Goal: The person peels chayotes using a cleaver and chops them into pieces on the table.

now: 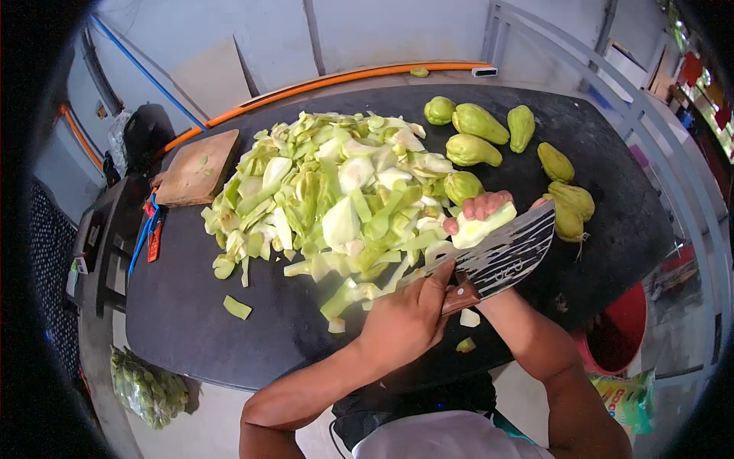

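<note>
My left hand (405, 317) is closed around the wooden handle of a cleaver (508, 252). Its wide blade slants up to the right and is streaked with wet residue. Behind the blade, the fingers of my right hand (488, 205) are wrapped around a pale peeled chayote (483, 227); the blade hides the palm and part of the chayote. Left of both hands lies a big heap of green peels and pale pieces (329, 191). An unpeeled chayote (462, 187) sits against the heap, just beyond my right fingers.
Several whole chayotes (479, 124) lie toward the back right of the black table (183, 298). A wooden board (200, 168) rests at the left edge, near orange-handled scissors (155, 236). Below the table are a red bucket (623, 321) and a bag of greens (149, 386). Grey railing (650, 122) borders the right.
</note>
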The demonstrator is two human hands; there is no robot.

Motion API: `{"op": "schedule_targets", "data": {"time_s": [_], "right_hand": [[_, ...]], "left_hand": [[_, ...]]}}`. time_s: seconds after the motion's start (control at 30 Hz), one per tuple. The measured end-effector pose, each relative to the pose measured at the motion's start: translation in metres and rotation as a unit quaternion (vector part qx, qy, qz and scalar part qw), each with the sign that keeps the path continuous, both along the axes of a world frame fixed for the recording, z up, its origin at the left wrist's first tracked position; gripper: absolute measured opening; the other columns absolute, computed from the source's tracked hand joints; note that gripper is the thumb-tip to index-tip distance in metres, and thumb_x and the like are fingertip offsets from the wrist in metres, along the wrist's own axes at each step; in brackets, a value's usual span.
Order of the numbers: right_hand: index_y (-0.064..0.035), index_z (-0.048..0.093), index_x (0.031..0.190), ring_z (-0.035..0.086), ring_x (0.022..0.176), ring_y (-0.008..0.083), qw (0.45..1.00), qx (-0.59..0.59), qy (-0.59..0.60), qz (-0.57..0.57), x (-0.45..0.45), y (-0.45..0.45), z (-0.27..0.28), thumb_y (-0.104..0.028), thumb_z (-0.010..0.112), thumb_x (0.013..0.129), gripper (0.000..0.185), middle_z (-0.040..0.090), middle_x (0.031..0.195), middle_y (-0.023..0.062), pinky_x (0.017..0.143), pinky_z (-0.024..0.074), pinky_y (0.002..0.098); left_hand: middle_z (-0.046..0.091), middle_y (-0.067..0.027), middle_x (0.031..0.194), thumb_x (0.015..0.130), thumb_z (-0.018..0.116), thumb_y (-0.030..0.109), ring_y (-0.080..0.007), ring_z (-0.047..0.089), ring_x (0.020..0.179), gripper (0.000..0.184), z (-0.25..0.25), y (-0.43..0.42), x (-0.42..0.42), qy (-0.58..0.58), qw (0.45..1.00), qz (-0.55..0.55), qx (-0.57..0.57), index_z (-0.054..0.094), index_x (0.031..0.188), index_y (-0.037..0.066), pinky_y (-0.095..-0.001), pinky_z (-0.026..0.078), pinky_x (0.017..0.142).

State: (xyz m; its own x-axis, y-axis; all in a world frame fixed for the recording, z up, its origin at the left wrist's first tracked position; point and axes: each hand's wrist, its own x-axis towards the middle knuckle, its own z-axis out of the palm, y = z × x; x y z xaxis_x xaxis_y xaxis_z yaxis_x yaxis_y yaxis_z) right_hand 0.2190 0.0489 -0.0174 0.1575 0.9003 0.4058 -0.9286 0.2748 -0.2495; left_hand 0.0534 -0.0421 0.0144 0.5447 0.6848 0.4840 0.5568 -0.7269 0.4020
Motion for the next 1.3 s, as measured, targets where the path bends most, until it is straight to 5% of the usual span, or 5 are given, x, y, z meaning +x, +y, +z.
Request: {"op": "schedule_targets", "data": {"time_s": [0.53, 0.73, 1.0, 1.07, 1.3], "right_hand": [[-0.009, 0.052, 0.098, 0.053, 0.086, 0.0205, 0.932, -0.067, -0.309, -0.18, -0.014, -0.011, 0.0, -0.05, 0.037, 0.101, 0.044, 0.05, 0.089, 0.005, 0.078, 0.0514, 0.0412], [-0.0091, 0.053, 0.132, 0.057, 0.118, 0.0303, 0.944, -0.291, -0.101, 0.119, -0.012, -0.016, 0.052, -0.066, 0.038, 0.097, 0.069, 0.057, 0.132, 0.0148, 0.101, 0.0475, 0.048], [-0.0165, 0.059, 0.118, 0.057, 0.076, 0.0129, 0.96, -0.181, -0.145, 0.154, 0.062, -0.054, 0.082, -0.052, 0.052, 0.099, 0.041, 0.056, 0.086, -0.0038, 0.054, 0.0515, 0.0425], [-0.0102, 0.058, 0.117, 0.053, 0.073, 0.0118, 0.969, -0.1, -0.223, -0.04, 0.112, -0.1, 0.109, -0.051, 0.051, 0.1, 0.045, 0.053, 0.084, -0.0001, 0.047, 0.0481, 0.033], [-0.0127, 0.063, 0.117, 0.055, 0.072, 0.0117, 0.619, -0.46, -0.383, -0.508, 0.395, -0.255, -0.046, -0.034, 0.062, 0.097, 0.029, 0.061, 0.087, 0.0003, 0.051, 0.0454, 0.0365]], "left_hand": [[0.064, -0.0138, 0.087, 0.079, 0.071, 0.013, -0.0308, 0.066, 0.07, 0.074, 0.012, 0.005, -0.002, 0.041, 0.996, 0.078, 0.002, 0.039, 0.145, 0.0, -0.041, 0.054, 0.058], [0.069, -0.0177, 0.098, 0.087, 0.068, 0.011, -0.0374, 0.068, 0.078, 0.059, 0.027, 0.023, -0.023, -0.055, 0.984, 0.161, -0.044, 0.047, 0.143, 0.009, -0.0419, 0.056, 0.06], [0.066, -0.0154, 0.106, 0.088, 0.062, 0.002, -0.0188, 0.061, 0.099, 0.049, -0.019, 0.051, -0.059, -0.337, 0.917, 0.154, -0.148, 0.051, 0.135, -0.006, -0.0318, 0.047, 0.096], [0.057, -0.0021, 0.085, 0.09, 0.061, 0.003, -0.0097, 0.054, 0.07, 0.049, -0.021, 0.056, -0.062, -0.363, 0.898, 0.155, -0.192, 0.05, 0.137, -0.002, -0.0254, 0.048, 0.063], [0.045, 0.0069, 0.061, 0.092, 0.065, 0.017, -0.0016, 0.032, 0.044, 0.046, -0.005, 0.047, -0.038, -0.39, 0.889, 0.071, -0.228, 0.055, 0.135, 0.004, -0.0217, 0.021, 0.041]]}}
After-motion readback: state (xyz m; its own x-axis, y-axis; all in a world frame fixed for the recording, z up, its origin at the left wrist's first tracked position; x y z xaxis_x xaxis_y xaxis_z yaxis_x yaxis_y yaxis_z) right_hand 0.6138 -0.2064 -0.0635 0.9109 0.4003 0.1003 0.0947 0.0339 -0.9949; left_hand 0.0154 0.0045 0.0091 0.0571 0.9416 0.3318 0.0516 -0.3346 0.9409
